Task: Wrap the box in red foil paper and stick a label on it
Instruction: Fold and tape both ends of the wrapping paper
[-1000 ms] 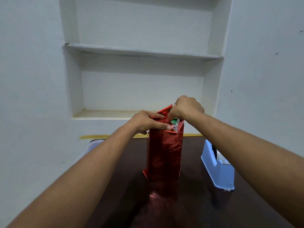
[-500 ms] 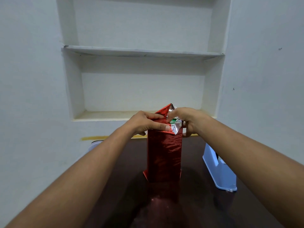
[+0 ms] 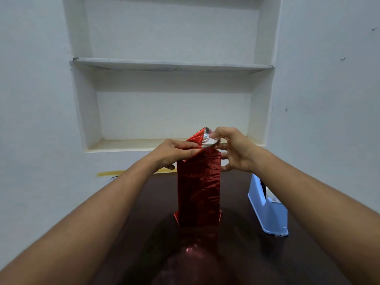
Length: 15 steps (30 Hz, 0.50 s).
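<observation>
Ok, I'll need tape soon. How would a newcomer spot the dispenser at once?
Start at the dark table and find the tall red box standing upright in its middle. The dispenser sits to its right, under the right forearm: the only pale blue plastic thing there.

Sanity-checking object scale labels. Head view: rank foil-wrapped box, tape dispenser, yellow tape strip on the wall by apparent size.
1. foil-wrapped box
2. tape dispenser, partly hidden by the right arm
3. yellow tape strip, partly hidden too

Apparent size only; the strip lies farther back.
</observation>
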Tool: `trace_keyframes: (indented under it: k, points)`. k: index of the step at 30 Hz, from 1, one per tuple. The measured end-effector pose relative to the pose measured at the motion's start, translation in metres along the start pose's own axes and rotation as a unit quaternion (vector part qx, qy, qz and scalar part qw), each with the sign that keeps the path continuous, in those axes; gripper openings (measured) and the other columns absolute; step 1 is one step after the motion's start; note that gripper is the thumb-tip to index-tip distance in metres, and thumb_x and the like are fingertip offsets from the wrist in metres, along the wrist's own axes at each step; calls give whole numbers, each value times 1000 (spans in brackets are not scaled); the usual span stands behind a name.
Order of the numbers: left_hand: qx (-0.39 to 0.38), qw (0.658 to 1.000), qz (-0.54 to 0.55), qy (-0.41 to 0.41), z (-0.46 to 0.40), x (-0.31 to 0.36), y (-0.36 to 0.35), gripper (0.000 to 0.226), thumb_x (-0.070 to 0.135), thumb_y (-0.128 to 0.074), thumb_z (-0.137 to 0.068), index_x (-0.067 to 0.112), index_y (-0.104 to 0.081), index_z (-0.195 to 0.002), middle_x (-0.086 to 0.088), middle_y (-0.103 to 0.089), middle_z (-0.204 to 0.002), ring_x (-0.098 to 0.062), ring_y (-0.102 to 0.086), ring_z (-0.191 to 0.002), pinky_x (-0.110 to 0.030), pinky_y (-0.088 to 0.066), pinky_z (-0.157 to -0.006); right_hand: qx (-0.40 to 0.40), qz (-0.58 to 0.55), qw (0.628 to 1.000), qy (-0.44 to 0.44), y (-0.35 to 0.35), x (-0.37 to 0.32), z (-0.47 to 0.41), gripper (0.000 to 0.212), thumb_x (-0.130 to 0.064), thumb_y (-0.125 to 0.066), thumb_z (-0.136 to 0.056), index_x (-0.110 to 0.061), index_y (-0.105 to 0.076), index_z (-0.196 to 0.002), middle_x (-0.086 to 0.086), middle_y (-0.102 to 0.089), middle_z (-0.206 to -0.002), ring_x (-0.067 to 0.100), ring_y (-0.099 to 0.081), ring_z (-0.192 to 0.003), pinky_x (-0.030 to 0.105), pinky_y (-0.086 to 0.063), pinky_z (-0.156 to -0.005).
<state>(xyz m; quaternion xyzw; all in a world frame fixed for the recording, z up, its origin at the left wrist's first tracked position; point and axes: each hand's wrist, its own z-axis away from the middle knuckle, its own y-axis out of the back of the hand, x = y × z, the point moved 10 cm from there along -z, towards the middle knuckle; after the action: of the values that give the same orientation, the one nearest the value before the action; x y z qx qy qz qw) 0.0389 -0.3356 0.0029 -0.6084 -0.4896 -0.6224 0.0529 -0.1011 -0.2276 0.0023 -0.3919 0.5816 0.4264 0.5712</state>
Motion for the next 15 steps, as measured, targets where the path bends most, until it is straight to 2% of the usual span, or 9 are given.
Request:
trace_keyframes:
  k: [3,5,7,8,10,13,15]
  points:
    - [3,999,-34,-22,3,9,1,25,61,-61,-95,51,-74,-115,23,-65,-87,-4,-56,-82,-28,-49,-74,-58,-70,996,10,4,11,1,36,-32,-63,-75,-24,-67,-110,2,-57,-106,22,-61,-87,44,-52,-80]
    - [30,998,-38,-46,3,21,5,19,56,-62,-97,51,-73,-110,29,-67,-94,3,-61,-93,-24,-49,-81,-60,-122,990,20,9,18,-2,53,-44,-66,-76,-23,-66,-125,2,-61,-121,26,-66,-101,50,-52,-89]
    - [75,992,-44,-92,-1,35,13,14,45,-67,-97,50,-77,-107,25,-72,-109,0,-65,-110,-25,-51,-95,-50,-164,985,32,13,23,-5,73,-58,-69,-74,-27,-60,-140,5,-61,-137,32,-66,-119,59,-50,-97]
    - [90,989,-43,-112,-4,41,16,19,39,-69,-97,48,-77,-110,22,-73,-116,-3,-67,-111,-30,-54,-99,-46,-174,983,41,14,24,-5,77,-60,-70,-74,-28,-58,-142,7,-61,-139,33,-64,-123,60,-51,-97]
    - [98,985,-26,-138,-12,53,18,35,28,-72,-95,44,-72,-126,16,-69,-127,-9,-72,-104,-35,-59,-94,-42,-179,981,63,13,25,-3,69,-52,-68,-78,-27,-59,-141,6,-64,-138,32,-65,-122,56,-53,-95]
    - [94,977,-86,-172,-25,78,18,63,22,-73,-94,45,-50,-148,9,-56,-138,-13,-64,-108,-20,-51,-86,-38,-141,985,87,10,24,-1,65,-33,-70,-75,-26,-60,-139,1,-67,-135,28,-68,-112,51,-52,-91]
    - [63,974,-141,-168,-37,90,11,71,18,-72,-94,45,-43,-153,9,-56,-138,-14,-61,-108,-16,-49,-81,-34,-96,991,91,6,24,-1,56,-33,-70,-79,-29,-63,-135,-1,-69,-130,26,-67,-109,49,-54,-91]
